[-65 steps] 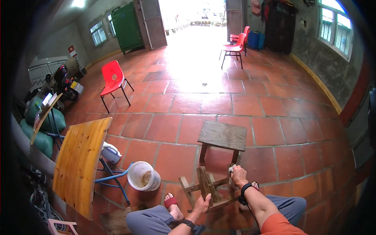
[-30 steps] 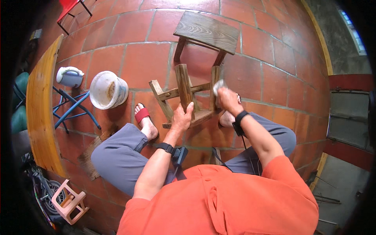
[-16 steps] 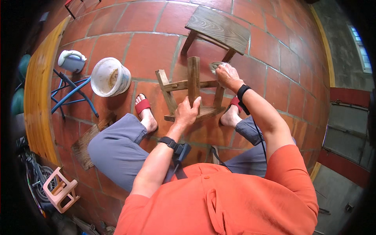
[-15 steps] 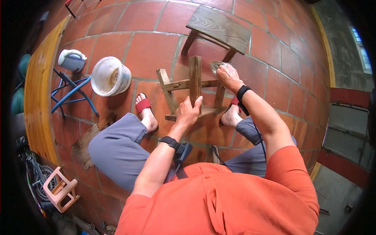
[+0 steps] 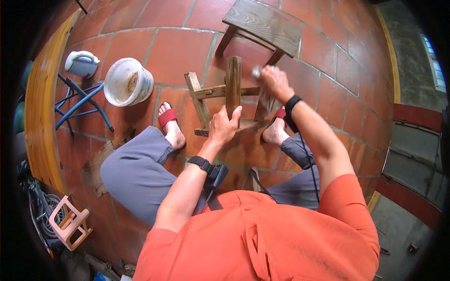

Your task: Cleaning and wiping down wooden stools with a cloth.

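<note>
Between my feet a small wooden stool [image 5: 233, 89] is tipped over, its legs pointing up and its board low and near me. My left hand [image 5: 223, 124] is closed round the lower part of its nearest leg. A pale, crumpled rag [image 5: 266, 101] is gripped in my right hand [image 5: 276, 84], at the right leg. Blur and my fingers hide part of the rag and the top of that leg.
Beyond the tipped stool stands an upright wooden stool [image 5: 261, 25]. To the left are a white bucket [image 5: 108, 84], a pale-handled jug [image 5: 83, 64], a blue metal frame [image 5: 84, 105], a wooden panel [image 5: 44, 122] and a pink plastic stool [image 5: 70, 225]. A plank [image 5: 96, 171] lies beside my left leg.
My right hand has shifted slightly up and right with the rag, which now hangs along the right leg. My left hand keeps its hold. The whole view has shifted a little.
</note>
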A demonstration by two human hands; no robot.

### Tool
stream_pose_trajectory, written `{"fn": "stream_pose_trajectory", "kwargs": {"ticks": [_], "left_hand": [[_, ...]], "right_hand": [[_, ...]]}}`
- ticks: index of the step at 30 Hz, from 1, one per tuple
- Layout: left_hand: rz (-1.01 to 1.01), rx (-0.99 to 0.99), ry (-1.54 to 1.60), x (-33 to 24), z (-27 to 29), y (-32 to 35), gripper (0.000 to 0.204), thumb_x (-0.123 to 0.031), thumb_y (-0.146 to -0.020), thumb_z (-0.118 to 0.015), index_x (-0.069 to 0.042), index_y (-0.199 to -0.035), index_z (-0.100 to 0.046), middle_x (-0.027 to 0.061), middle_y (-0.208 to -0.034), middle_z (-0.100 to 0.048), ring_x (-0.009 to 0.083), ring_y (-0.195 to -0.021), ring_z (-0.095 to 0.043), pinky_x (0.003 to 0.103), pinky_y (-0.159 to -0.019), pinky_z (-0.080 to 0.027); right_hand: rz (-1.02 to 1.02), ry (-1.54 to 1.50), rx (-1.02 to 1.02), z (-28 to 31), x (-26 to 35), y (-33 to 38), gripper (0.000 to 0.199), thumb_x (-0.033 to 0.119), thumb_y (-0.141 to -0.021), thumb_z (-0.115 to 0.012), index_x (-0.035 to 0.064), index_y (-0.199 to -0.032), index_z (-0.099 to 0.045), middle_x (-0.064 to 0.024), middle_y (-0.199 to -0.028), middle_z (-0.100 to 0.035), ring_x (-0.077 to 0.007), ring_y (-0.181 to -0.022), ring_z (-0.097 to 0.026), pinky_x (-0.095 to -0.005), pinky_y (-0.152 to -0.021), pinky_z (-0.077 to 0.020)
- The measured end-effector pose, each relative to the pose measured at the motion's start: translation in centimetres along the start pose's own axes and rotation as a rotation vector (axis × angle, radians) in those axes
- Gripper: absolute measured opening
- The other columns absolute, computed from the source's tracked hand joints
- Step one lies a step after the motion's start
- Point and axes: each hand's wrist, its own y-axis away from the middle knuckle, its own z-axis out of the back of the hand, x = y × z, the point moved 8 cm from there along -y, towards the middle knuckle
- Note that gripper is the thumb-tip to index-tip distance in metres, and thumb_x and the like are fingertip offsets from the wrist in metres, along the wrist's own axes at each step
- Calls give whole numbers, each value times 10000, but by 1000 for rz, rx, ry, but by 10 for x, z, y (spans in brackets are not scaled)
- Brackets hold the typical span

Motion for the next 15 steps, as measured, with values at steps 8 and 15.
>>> {"fn": "stream_pose_trajectory", "kwargs": {"ticks": [8, 15], "left_hand": [[60, -4, -86, 6, -1, 3, 577, -570, -906, -487, -23, -1048, -604, 223, -911, -667, 414, -919, -626, 489, -790, -475], [21, 36, -46, 0, -1, -3, 594, -562, -898, -487, 2, -1052, -597, 273, -931, -651, 435, -928, -619, 507, -816, -473]], "right_hand": [[74, 121, 194, -30, 38, 32, 120, 114, -798, -598, 49, -846, -688, -110, -934, -631, -273, -914, -630, -367, -708, -566], [218, -19, 482, -58, 81, 83, 120, 152, -775, -614, 77, -742, -702, -117, -870, -682, -288, -735, -672, -398, -652, -560]]}}
